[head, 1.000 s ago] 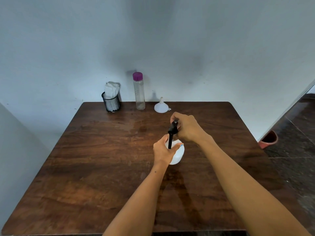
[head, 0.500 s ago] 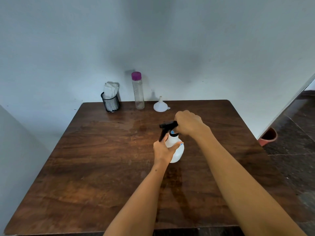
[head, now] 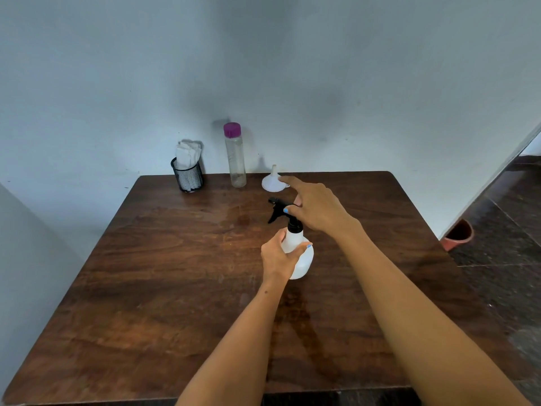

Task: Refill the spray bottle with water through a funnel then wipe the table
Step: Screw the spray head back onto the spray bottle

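**Left hand grips spray bottle, right hand at its black head**

The wooden table (head: 164, 288) carries everything. The left hand (head: 278, 256) wraps its fingers and thumb round the white spray bottle (head: 301, 256), which stands upright under that grip. Just above the grip, the right hand (head: 316, 209) touches the black trigger head (head: 281, 209) with loosely spread fingers, forefinger stretched out; whether it pinches the head I cannot tell. Beyond the right hand's forefinger the white funnel (head: 270, 181) sits mouth-down. Further left of it stand the purple-capped clear bottle (head: 235, 156) and the mesh cup (head: 187, 177) holding white cloths.
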